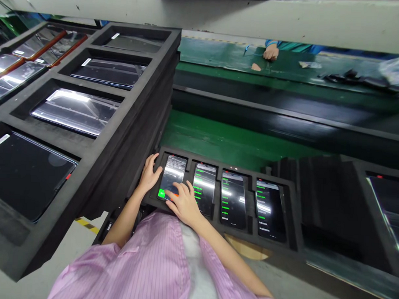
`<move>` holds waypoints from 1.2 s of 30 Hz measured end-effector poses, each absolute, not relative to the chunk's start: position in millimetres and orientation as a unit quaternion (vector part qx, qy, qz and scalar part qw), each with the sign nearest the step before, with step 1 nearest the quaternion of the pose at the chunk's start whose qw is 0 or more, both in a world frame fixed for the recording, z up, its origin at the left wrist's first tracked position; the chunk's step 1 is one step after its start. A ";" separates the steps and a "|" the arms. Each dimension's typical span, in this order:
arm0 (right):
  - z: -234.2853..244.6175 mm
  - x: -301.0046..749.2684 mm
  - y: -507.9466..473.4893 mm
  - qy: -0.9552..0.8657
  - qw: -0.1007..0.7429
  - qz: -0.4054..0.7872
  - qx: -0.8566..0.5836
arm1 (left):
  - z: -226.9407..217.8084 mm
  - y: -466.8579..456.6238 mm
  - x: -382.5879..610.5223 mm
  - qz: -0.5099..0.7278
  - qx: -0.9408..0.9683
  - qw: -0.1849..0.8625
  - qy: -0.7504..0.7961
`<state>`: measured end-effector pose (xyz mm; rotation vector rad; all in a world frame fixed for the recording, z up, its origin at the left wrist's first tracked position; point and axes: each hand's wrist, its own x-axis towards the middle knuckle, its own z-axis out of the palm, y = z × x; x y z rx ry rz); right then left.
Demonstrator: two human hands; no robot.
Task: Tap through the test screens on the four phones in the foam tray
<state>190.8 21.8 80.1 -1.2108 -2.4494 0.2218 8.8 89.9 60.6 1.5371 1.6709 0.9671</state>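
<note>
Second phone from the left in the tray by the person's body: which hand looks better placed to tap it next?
Probably the right hand: it is over the lower part of the leftmost phone, beside the second phone, whereas the left hand is at the left end of the tray, farther off.

Four lit phones (234, 201), lower centre
My two hands (186, 204) there; I count one co-worker's hand (271, 52), upper right.

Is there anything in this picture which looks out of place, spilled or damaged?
No spill or clear damage shows. The four phones lie in separate slots of the front black tray. The crumpled clear plastic, lying loose near dark items on the far green surface, looks slightly untidy.
</note>
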 end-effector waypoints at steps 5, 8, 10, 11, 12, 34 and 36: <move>79.2 197.4 23.1 -0.829 0.228 0.058 -0.507 | 63.8 101.1 15.7 0.362 0.571 0.311 0.668; 78.4 198.1 22.1 -0.822 0.222 0.051 -0.521 | 61.8 105.8 19.2 0.349 0.564 0.299 0.686; 78.0 197.8 21.6 -0.824 0.220 0.050 -0.519 | 61.0 107.0 20.5 0.348 0.566 0.297 0.686; 77.8 197.7 21.4 -0.825 0.220 0.049 -0.518 | 61.1 107.0 20.9 0.348 0.569 0.296 0.683; 77.7 197.7 21.4 -0.825 0.221 0.048 -0.518 | 61.5 106.9 21.3 0.347 0.574 0.297 0.680; 79.3 186.2 16.3 -0.877 0.179 0.055 -0.443 | 62.9 100.0 21.9 0.382 0.573 0.313 0.654; 78.7 185.4 16.5 -0.882 0.160 0.065 -0.438 | 63.0 99.9 22.4 0.381 0.569 0.316 0.657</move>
